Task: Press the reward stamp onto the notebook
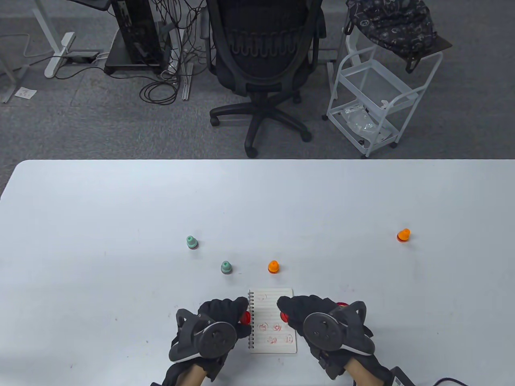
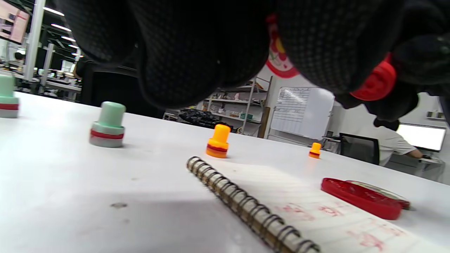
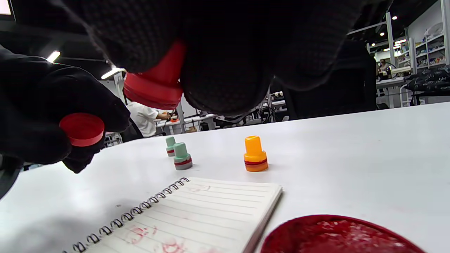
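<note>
Table view: right hand (image 1: pixel 299 315) grips the red stamp (image 1: pixel 284 317); left hand (image 1: pixel 225 317) pinches its cap (image 1: pixel 244 317). Press squarely on blank lines at the notebook (image 1: pixel 270 299)'s 12 o'clock (avoid earlier prints).

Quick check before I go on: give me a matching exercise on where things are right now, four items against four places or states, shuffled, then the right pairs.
Items:
1. red stamp
2. red cap
3. ink pad
4. far orange stamp

Places or states:
A. standing alone on the table, well off to the right
B. lying on the table just right of the notebook
C. held in the right hand above the notebook
D. held in the left hand beside the spiral binding

Pairs: 1-C, 2-D, 3-B, 4-A
</note>
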